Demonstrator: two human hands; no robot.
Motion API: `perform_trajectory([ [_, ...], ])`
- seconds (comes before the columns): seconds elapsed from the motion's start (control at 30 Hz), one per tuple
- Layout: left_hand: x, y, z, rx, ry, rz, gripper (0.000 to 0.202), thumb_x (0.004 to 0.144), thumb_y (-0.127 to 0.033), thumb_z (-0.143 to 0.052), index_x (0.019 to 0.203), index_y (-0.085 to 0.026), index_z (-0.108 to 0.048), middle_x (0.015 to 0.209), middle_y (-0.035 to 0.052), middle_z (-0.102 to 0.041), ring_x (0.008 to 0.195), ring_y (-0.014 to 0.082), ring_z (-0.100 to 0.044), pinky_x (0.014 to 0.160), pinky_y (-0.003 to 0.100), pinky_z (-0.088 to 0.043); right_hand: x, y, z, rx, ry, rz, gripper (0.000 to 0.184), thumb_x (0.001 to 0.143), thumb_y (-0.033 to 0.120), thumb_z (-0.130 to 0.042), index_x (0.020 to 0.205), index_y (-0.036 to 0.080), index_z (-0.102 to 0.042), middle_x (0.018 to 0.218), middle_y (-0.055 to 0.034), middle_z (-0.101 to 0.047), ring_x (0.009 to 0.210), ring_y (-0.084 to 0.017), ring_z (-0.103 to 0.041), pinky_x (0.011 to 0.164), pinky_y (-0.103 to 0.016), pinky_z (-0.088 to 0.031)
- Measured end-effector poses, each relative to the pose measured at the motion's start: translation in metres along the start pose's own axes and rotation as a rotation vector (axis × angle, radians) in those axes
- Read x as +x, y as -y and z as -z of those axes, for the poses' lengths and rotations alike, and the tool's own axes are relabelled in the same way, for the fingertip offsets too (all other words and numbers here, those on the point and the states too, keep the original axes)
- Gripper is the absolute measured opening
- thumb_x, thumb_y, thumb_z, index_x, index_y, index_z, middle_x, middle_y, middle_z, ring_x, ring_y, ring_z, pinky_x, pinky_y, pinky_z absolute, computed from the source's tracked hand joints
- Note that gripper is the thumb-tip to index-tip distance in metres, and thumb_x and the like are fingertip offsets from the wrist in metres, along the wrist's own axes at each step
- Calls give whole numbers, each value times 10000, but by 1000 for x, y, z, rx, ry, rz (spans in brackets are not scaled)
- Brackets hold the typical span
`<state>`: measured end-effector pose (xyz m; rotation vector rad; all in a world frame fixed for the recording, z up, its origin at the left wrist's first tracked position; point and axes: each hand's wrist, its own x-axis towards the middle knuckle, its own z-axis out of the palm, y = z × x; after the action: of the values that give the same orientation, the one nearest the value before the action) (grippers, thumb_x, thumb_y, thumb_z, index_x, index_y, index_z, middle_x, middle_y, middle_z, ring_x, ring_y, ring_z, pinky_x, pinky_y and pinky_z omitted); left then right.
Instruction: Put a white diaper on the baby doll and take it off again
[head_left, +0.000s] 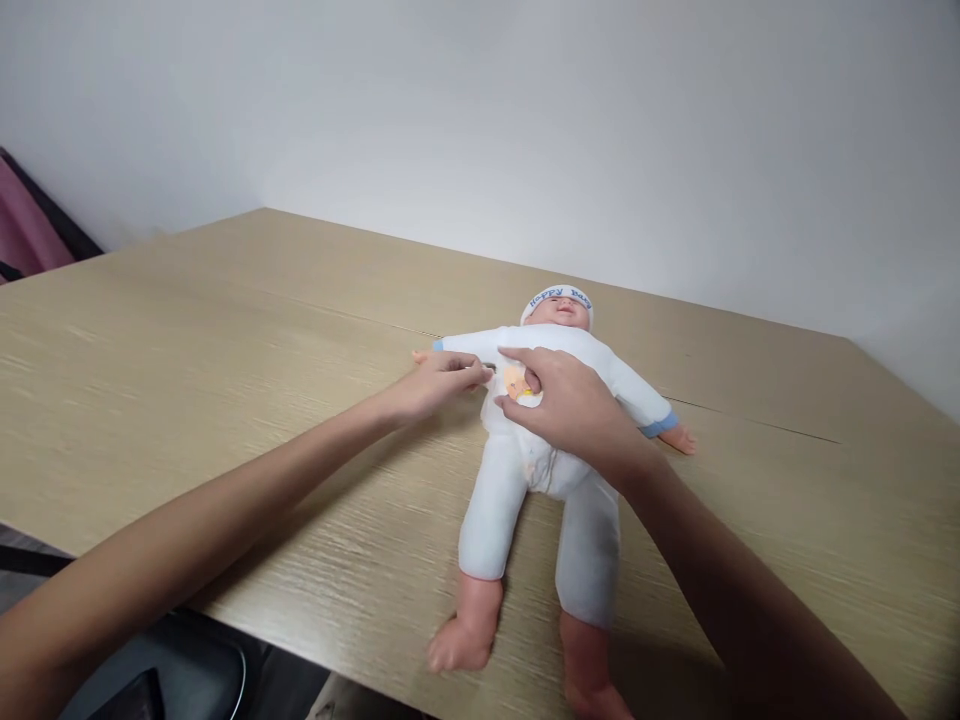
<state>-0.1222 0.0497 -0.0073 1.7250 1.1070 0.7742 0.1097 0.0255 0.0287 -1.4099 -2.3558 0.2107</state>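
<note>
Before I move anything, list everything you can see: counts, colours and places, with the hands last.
Doll: 1, white suit with blue cuffs, lying face up on the table
Cap: 1, white with blue lettering, on the doll's head
Print: 1, orange and yellow, on the doll's front
Diaper: 1, white, at the doll's hips
Table: 1, light wood, under the doll
Wall: 1, pale grey, behind the table
Unclear item: 1, pink, left edge
Seat-like item: 1, dark, bottom left, partly hidden
Left hand: 1, bare, fingertips together beside the doll's waist
Right hand: 1, bare, over the doll's belly, thumb and forefinger apart
</note>
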Motion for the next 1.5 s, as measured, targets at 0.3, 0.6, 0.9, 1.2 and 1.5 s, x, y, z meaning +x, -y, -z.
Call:
perform_trajectory([
  [0.3, 25, -26, -52, -153, 53, -102, 346, 1028, -401, -563, 750, -195, -568, 759, 8, -536, 723, 173, -462, 685, 335, -332, -3, 3, 14, 183, 74, -80, 779, 922, 220, -690, 1675, 165, -500, 1081, -79, -808, 979, -289, -730, 824, -355, -481],
  [0.6, 37, 20, -68, -426, -202, -216, 333, 1081, -531, -634, 1012, -237, -494, 790, -37, -485, 700, 152, -459, 678, 293, -376, 2, -8, 7, 316, 44, -129, 579, 1046, 270, -543, 1622, 224, -575, 905, 3, -685, 764, -193, -600, 737, -320, -419],
  [0.9, 39, 38, -75, -313, -293, -276, 342, 1054, -482, -715, 1116, -227, -495, 863, -39, -516, 769, 145, -509, 744, 291, -414, 1, -8, 4, 352, -32, -132, 595, 896, 168, -603, 1488, 197, -657, 669, 86, -532, 662, -178, -524, 698, -310, -411],
  [1.2, -43, -14, -65, 155, -264, -447, 125, 1111, -341, -620, 1092, -220, -594, 982, 2, -636, 817, 158, -557, 795, 327, -423, -55, 9, 32, 308, -258, -111, 376, 920, 148, -661, 1267, 254, -758, 603, 102, -475, 572, -153, -527, 659, -302, -426],
  [1.5, -85, -15, -65, 586, 162, -450, 284, 1150, -466, -558, 1095, -254, -739, 915, 17, -736, 1007, 248, -615, 975, 427, -361, -156, -1, 3, 224, 14, -65, 134, 1056, 318, -615, 1110, 258, -721, 955, -28, -801, 823, -212, -728, 754, -333, -508],
])
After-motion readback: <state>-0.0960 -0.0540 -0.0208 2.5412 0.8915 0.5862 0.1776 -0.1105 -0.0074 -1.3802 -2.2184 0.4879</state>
